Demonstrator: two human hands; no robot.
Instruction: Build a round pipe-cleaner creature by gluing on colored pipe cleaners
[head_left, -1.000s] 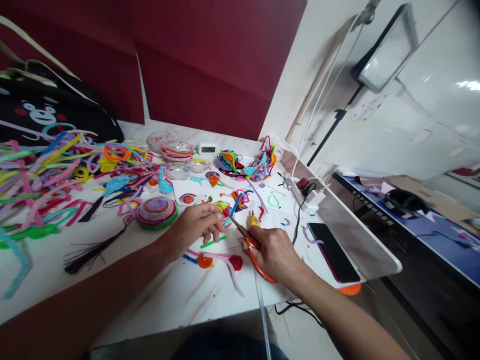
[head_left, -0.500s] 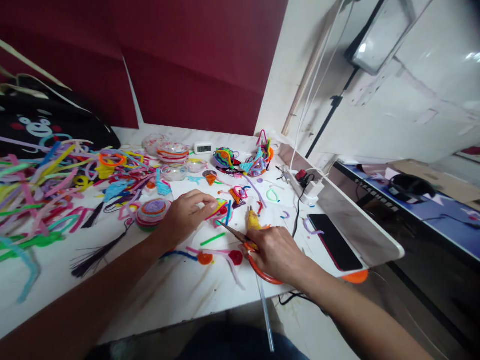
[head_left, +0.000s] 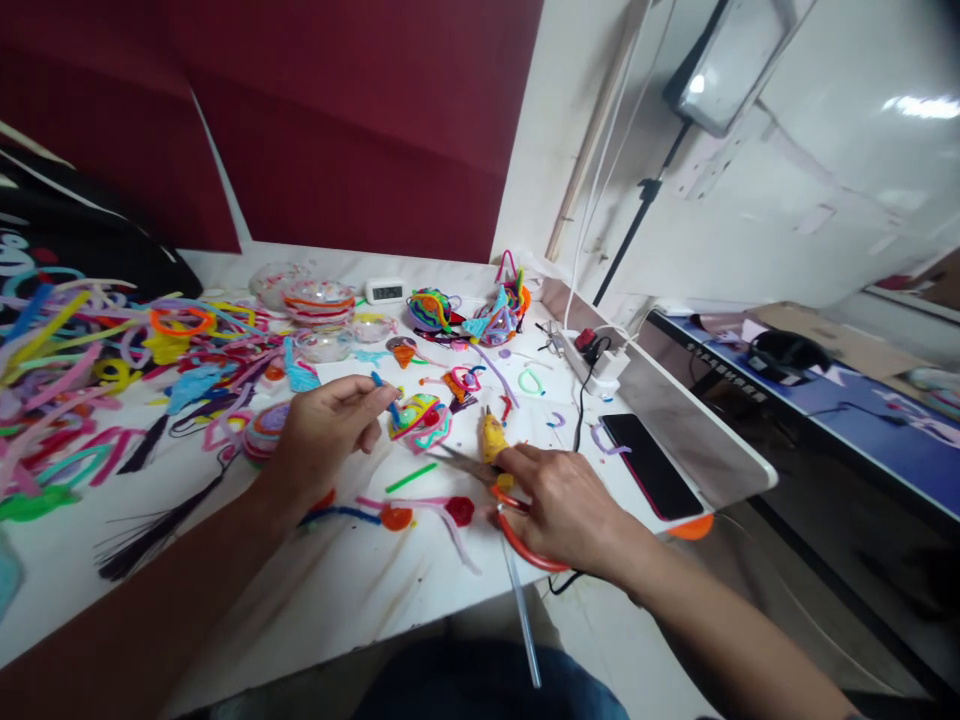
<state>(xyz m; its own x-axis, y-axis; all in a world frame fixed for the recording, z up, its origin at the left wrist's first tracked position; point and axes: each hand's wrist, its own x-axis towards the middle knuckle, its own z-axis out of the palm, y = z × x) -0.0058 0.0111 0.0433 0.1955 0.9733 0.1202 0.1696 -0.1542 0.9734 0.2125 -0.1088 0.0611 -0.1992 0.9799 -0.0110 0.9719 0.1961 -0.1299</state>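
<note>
My left hand (head_left: 330, 425) pinches a short blue pipe cleaner piece (head_left: 385, 395) between thumb and fingertips, raised over the table. Just right of it lies a craft piece with a yellow and green striped part (head_left: 414, 415) and a pink-edged part (head_left: 433, 428). My right hand (head_left: 555, 500) is closed on orange-handled scissors (head_left: 466, 463), their blades pointing left. Beneath and beside that hand lies a yellow glue gun (head_left: 493, 437), with a clear glue stick (head_left: 523, 615) reaching past the table's front edge. A green pipe cleaner piece (head_left: 411, 478) rests below the craft piece.
Many coloured pipe cleaners (head_left: 67, 370) heap at the left. Clear domes (head_left: 319, 303) and a small digital clock (head_left: 385, 291) stand at the back. To the right are a phone (head_left: 652, 467) and a power strip (head_left: 596, 365) with cables.
My left hand has let go of the striped craft piece and picked up the blue pipe cleaner piece, drawing it left. The scissors have shifted slightly right relative to the glue gun. The view has turned right.
</note>
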